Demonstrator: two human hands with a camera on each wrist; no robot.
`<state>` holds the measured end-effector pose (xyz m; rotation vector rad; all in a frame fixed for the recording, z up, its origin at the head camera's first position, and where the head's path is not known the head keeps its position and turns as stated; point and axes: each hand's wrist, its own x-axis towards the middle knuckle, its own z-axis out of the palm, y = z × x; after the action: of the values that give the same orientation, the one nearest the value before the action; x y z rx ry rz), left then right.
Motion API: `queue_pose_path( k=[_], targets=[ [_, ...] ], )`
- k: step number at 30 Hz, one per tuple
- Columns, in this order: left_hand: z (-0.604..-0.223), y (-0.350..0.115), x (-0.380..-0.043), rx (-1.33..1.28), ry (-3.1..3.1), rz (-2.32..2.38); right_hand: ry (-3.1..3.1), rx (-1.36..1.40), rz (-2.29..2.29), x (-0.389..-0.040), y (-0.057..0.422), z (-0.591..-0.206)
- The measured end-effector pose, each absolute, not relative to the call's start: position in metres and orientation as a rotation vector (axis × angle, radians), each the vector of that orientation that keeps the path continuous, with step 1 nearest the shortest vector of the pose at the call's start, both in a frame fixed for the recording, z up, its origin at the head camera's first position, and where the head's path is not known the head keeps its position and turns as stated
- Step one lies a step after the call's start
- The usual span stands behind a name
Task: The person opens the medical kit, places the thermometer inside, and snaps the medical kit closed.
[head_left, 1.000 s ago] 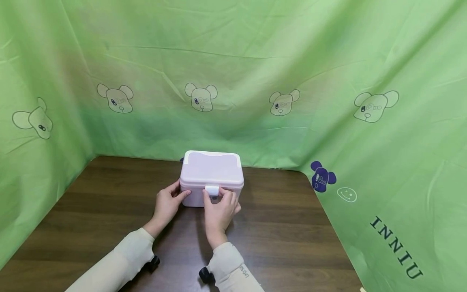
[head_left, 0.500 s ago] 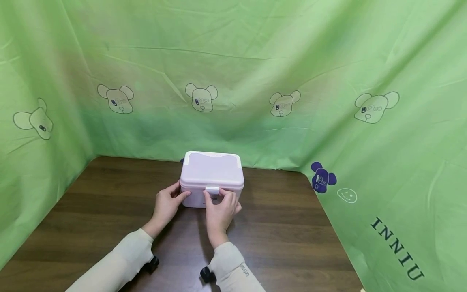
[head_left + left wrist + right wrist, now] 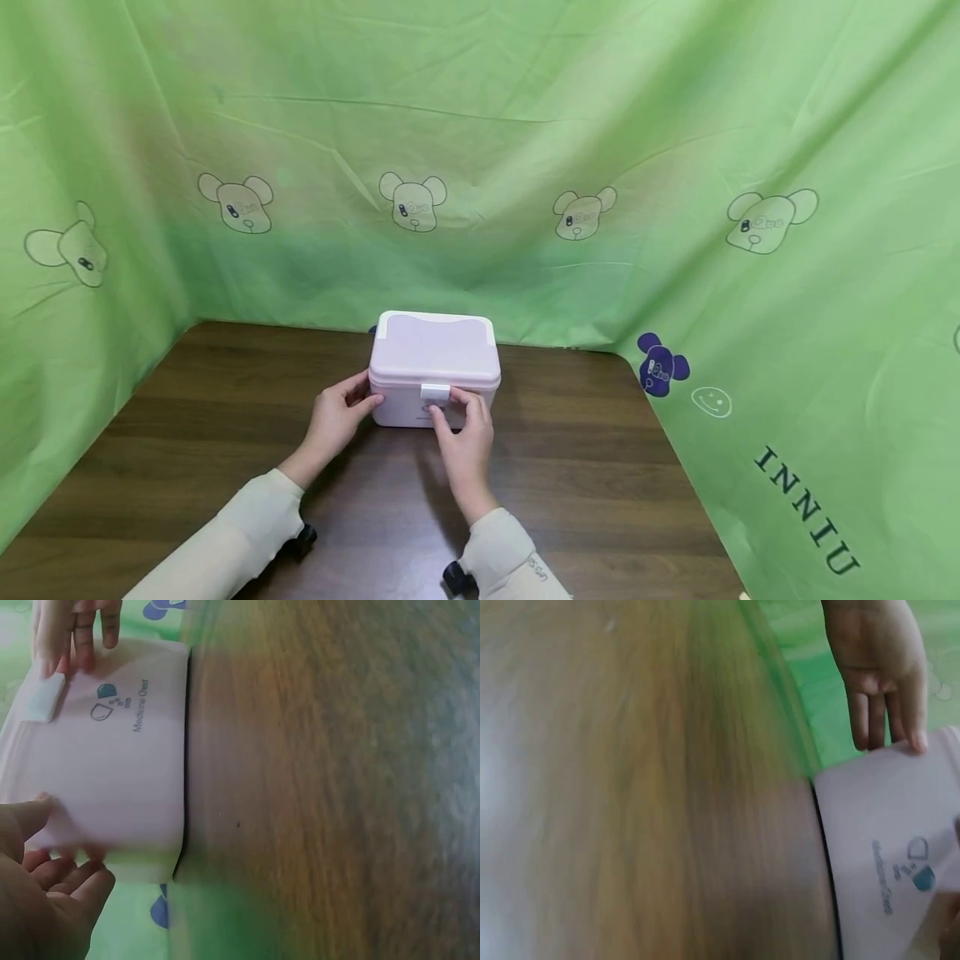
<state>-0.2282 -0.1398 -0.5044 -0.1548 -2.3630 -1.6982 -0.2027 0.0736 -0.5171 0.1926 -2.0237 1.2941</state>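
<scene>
A pale pink-lilac medicine box (image 3: 435, 343) stands at the back of the wooden table with its lid down. On its front, "Medicine Chest" and a capsule print show in the left wrist view. At the box's left front corner, my left hand (image 3: 335, 418) grips it, thumb on the front and fingers along the side. My right hand (image 3: 467, 442) is at the front, its index fingertip at the right edge of the white latch (image 3: 435, 392). Its thumb is below the latch, apart from it. The other right fingers extend loosely in the left wrist view (image 3: 94, 634).
A green curtain (image 3: 480, 133) with printed bear heads hangs behind and on both sides of the brown wooden table (image 3: 585, 467). The box stands close to the table's back edge. A black wrist device (image 3: 459, 577) sits by the right sleeve.
My right hand has shifted slightly right and toward me, its thumb leaving the latch's left side and dropping below it. My left forearm has moved slightly left. The box stays in place.
</scene>
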Motion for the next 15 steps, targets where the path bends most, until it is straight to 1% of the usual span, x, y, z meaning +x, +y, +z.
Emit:
queue_pose_path(
  k=[8,12,15],
  targets=[
    [-0.5,-0.147,-0.223,-0.213,-2.45,-1.66,-2.104,0.361,1.488,-0.2,0.101,-0.503],
    [-0.499,-0.154,-0.219,-0.301,-2.531,-1.596,-2.188,0.426,1.525,-0.2,0.12,-0.497],
    [-0.499,-0.162,-0.217,-0.384,-2.597,-1.517,-2.264,0.471,1.472,-0.199,0.137,-0.494]
  ],
)
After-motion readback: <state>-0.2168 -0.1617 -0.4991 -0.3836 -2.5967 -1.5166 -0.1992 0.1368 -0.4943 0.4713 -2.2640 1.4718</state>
